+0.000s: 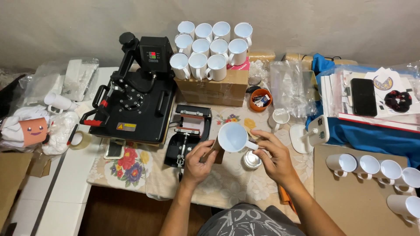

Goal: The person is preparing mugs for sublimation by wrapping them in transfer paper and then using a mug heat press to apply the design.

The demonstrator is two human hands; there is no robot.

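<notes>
A table fills most of the frame, its middle covered by a flowered cloth, and on that cloth left of centre sits the biggest item, a black heat press with a small lit display on its upper part. Just right of it, toward the top centre, a cardboard box carries a cluster of white mugs standing mouth up and packed close together. At the right edge lies a blue cloth with a stack of papers on it and a black phone on top of the stack; below that, in the lower right, a row of white mugs lies on brown card. Left of the press, at the frame's left edge, there is a heap of clear bags and white fabric. In the centre a smaller black mug press sits open just beside the large one. Right at the middle of the frame the person holds a single white mug, tilted so its mouth faces the camera, raised a little above the cloth. The left hand has its fingers curled around the mug's side, and the right hand pinches near the handle. Just under the mug rests a small round silvery object, and up right of it an orange cup
</notes>
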